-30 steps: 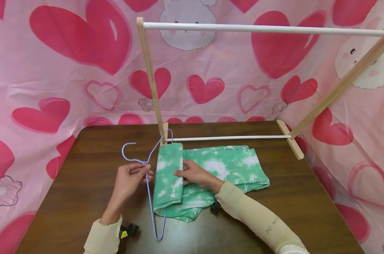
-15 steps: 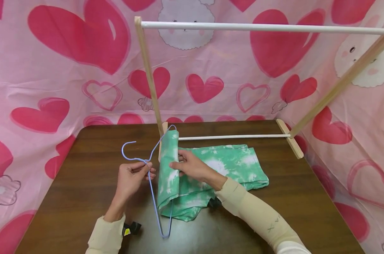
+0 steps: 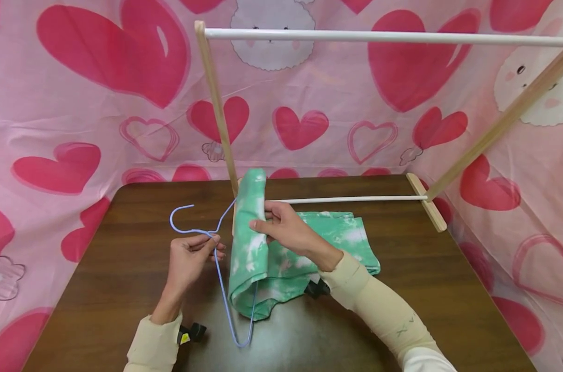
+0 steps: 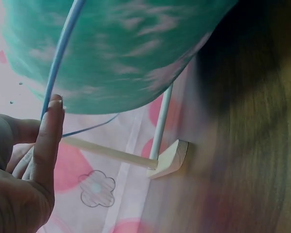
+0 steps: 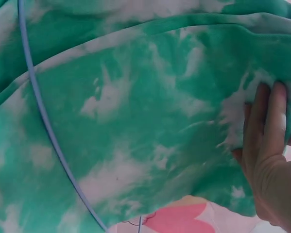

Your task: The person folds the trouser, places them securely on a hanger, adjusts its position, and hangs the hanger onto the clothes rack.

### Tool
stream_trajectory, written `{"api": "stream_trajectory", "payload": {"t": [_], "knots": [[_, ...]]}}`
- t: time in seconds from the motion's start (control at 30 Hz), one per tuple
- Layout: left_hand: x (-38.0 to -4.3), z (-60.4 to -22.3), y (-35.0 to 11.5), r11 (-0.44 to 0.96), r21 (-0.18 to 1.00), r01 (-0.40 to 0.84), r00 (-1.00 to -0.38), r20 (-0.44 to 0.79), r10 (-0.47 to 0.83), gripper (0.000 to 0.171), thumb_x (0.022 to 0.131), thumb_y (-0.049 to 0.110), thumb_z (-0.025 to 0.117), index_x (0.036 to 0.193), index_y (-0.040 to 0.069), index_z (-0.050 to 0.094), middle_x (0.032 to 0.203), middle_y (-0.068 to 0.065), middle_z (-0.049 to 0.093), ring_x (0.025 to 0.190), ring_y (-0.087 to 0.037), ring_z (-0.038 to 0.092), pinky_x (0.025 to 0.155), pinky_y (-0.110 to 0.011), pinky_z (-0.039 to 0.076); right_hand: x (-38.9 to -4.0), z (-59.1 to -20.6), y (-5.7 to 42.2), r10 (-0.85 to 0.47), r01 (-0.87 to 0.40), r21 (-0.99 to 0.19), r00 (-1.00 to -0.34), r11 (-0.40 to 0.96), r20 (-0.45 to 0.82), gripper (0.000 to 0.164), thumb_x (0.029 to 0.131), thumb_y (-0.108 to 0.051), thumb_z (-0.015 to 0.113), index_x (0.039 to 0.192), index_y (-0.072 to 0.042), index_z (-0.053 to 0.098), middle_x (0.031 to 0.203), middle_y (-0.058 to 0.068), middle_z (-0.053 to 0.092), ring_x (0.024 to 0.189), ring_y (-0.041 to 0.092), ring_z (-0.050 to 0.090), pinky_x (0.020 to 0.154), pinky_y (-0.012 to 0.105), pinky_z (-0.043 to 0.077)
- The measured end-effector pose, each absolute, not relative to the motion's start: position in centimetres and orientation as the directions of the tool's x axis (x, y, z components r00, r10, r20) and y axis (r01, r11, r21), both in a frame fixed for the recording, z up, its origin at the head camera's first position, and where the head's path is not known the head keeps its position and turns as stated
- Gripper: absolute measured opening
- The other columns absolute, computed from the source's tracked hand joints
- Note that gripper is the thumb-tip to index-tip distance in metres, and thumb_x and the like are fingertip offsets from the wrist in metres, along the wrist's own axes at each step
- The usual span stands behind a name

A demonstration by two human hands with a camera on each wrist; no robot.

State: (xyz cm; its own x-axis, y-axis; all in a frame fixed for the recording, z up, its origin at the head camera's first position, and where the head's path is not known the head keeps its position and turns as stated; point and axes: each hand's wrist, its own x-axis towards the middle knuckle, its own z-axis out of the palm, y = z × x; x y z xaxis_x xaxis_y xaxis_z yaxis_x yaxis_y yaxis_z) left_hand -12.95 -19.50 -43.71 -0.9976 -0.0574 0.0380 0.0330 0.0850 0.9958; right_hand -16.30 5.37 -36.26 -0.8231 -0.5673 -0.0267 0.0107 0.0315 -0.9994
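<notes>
My left hand [image 3: 190,261] pinches a lavender wire hanger [image 3: 222,294] just below its hook, which points left. A green-and-white tie-dye cloth garment [image 3: 248,243], folded lengthwise, runs through the hanger and bends over its bar. My right hand [image 3: 288,227] holds the raised flap of this garment, thumb on the near face and fingers behind. In the right wrist view, the hanger wire [image 5: 50,126] crosses in front of the fabric, and the fingers [image 5: 276,121] lie against it. The far end of the hanger is hidden behind the flap.
A rack with wooden posts [image 3: 218,113] and a white top rail [image 3: 355,36] stands at the back of the brown table [image 3: 123,268]. Its lower white bar [image 3: 355,199] runs behind the garment. A pink curtain with hearts [image 3: 160,62] surrounds the table.
My right hand has lifted the garment's flap higher and farther back, and the rest of the garment has slid slightly left. The left hand keeps its pinch on the hanger.
</notes>
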Motion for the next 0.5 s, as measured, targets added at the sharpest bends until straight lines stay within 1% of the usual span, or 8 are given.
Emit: {"api": "stream_trajectory", "payload": {"t": [0.07,0.13,0.2,0.33,0.4,0.5], "knots": [[-13.1,-43.8,-19.7,0.079,0.996,0.032,-0.997,0.038,-0.071,0.022,0.094,0.003,0.071,0.106,-0.016,0.072,0.075,-0.008,0.076,0.060,-0.016,0.074,0.063,-0.032,0.061,-16.3,-36.3,5.8,-0.563,-0.002,-1.000,-0.827,0.030,-0.016,0.034,0.101,-0.011,0.061,0.132,0.003,0.058,0.103,0.011,0.071,0.080,0.011,0.069,0.066,0.029,0.057],[-13.2,-44.0,-19.8,0.078,0.996,0.032,-0.996,0.038,-0.080,0.021,0.094,0.002,0.071,0.106,-0.015,0.072,0.075,-0.009,0.076,0.060,-0.018,0.074,0.062,-0.033,0.061,-16.3,-36.7,6.2,-0.568,0.013,-1.000,-0.823,0.029,-0.027,0.036,0.102,-0.011,0.061,0.134,0.003,0.057,0.104,0.011,0.072,0.081,0.012,0.070,0.068,0.030,0.058],[-13.3,-44.3,-19.9,0.091,0.995,0.030,-0.996,0.037,-0.076,0.022,0.094,0.003,0.071,0.106,-0.015,0.072,0.077,-0.013,0.076,0.060,-0.019,0.074,0.062,-0.032,0.061,-16.4,-37.3,6.6,-0.577,0.039,-0.999,-0.815,0.037,-0.053,0.036,0.101,-0.010,0.061,0.135,0.003,0.056,0.108,0.011,0.073,0.083,0.013,0.071,0.071,0.032,0.060],[-13.4,-45.0,-20.0,0.132,0.991,0.011,-0.998,0.019,-0.054,0.025,0.094,0.004,0.071,0.109,-0.016,0.071,0.084,-0.026,0.074,0.062,-0.018,0.075,0.063,-0.029,0.061,-16.4,-38.7,6.9,-0.594,0.081,-0.994,-0.797,0.075,-0.110,0.034,0.102,-0.010,0.061,0.133,0.004,0.056,0.112,0.014,0.073,0.083,0.012,0.071,0.071,0.031,0.060],[-13.4,-45.3,-20.0,0.139,0.990,-0.001,-0.999,0.007,-0.053,0.025,0.094,0.004,0.071,0.109,-0.015,0.071,0.086,-0.029,0.074,0.061,-0.016,0.075,0.063,-0.028,0.061,-16.4,-39.1,6.7,-0.598,0.082,-0.993,-0.793,0.082,-0.115,0.034,0.102,-0.010,0.060,0.133,0.004,0.056,0.112,0.015,0.073,0.083,0.012,0.071,0.070,0.030,0.060],[-13.5,-45.6,-19.9,0.127,0.992,-0.003,-0.998,0.004,-0.055,0.024,0.094,0.004,0.071,0.109,-0.016,0.071,0.086,-0.029,0.074,0.061,-0.014,0.074,0.063,-0.028,0.061,-16.2,-39.1,6.3,-0.592,0.060,-0.995,-0.800,0.080,-0.096,0.034,0.102,-0.009,0.060,0.133,0.004,0.056,0.113,0.016,0.073,0.083,0.011,0.071,0.068,0.030,0.059]]}}
